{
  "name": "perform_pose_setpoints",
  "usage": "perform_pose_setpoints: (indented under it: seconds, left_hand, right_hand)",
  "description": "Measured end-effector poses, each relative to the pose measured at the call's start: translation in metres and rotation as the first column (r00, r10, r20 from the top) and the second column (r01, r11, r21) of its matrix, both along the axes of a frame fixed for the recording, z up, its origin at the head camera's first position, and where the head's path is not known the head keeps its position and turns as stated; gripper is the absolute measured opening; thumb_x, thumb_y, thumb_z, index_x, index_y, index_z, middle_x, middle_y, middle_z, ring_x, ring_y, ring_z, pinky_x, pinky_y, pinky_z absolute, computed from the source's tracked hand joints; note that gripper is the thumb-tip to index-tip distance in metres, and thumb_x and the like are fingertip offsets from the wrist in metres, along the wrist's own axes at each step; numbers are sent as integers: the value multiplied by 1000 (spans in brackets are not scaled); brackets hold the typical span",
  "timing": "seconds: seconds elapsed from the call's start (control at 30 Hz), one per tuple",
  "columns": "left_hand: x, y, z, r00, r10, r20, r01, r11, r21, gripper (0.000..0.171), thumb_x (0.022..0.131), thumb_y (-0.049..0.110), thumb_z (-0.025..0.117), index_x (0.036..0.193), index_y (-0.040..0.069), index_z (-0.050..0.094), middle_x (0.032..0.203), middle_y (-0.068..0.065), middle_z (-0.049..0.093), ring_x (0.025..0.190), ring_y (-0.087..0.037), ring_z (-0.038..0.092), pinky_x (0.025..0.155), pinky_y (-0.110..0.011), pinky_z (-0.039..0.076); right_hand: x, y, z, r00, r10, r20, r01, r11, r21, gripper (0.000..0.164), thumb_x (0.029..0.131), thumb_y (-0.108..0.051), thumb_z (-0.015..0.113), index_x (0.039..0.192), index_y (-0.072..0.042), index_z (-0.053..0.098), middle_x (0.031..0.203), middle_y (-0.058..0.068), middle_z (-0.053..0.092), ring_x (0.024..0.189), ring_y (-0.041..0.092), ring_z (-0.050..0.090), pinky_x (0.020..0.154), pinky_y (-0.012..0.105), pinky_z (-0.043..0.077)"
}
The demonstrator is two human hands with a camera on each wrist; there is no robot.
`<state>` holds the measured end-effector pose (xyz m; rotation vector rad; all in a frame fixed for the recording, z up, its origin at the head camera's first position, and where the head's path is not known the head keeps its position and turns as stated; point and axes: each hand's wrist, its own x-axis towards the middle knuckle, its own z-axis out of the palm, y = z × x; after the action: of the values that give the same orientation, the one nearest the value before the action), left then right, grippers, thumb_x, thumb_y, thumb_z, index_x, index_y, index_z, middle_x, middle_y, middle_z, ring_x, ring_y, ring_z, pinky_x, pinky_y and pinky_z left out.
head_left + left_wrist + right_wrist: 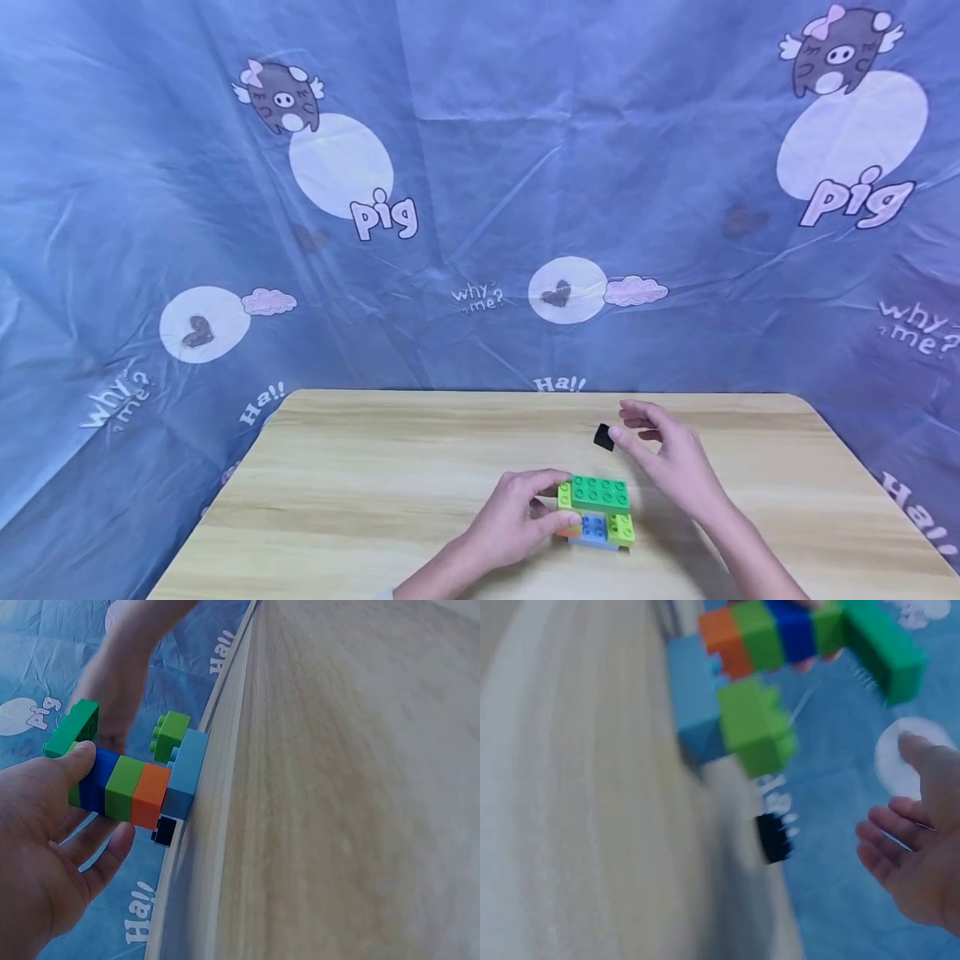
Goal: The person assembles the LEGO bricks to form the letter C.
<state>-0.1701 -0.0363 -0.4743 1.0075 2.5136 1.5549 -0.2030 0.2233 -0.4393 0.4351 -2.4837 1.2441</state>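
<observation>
My left hand (513,521) grips the upper part of a toy-brick build, thumb on the near side. The build has a light blue base brick (184,780) on the table. From one end rises a column of an orange brick (150,796), a lime brick (124,787), a dark blue brick (97,780) and a lime one at the top. A long green brick (600,495) juts sideways from the top, above a separate lime brick (754,727) on the base's other end. My right hand (675,467), fingers loosely spread, hovers beside a small black brick (773,838), holding nothing.
The bricks stand on a wood-grain table (375,483) with rounded far corners. The black brick lies on the table beyond the build. Behind the table and along its sides hangs a blue printed cloth (480,208).
</observation>
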Motion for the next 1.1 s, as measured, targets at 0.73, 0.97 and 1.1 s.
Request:
perform_pose_setpoints:
  seconds: [0.73,0.97,1.1]
  left_hand:
    - [-3,1,-1,1000,-13,4,13,1000,1,38,98,29,77,133,16,71,123,8,75,103,5,68,75,-13,58]
    - [-4,0,-1,997,-10,-72,8,1000,-24,37,98,27,77,132,14,71,124,6,75,104,7,67,74,-11,57]
    - [-7,-4,-1,997,-1,-81,-3,999,-44,39,98,26,77,134,11,70,125,3,75,103,7,67,74,-10,56]
  right_hand:
    - [-48,-13,-58,993,-6,117,-14,985,173,42,91,-6,82,131,1,69,127,22,70,117,45,66,94,61,57]
    - [-47,-17,-55,995,9,102,-23,990,140,43,90,-5,83,130,1,69,121,18,73,111,38,70,92,53,60]
    - [-46,-22,-50,993,54,100,-62,995,81,43,91,-4,82,132,-1,68,122,16,73,103,31,73,85,41,63]
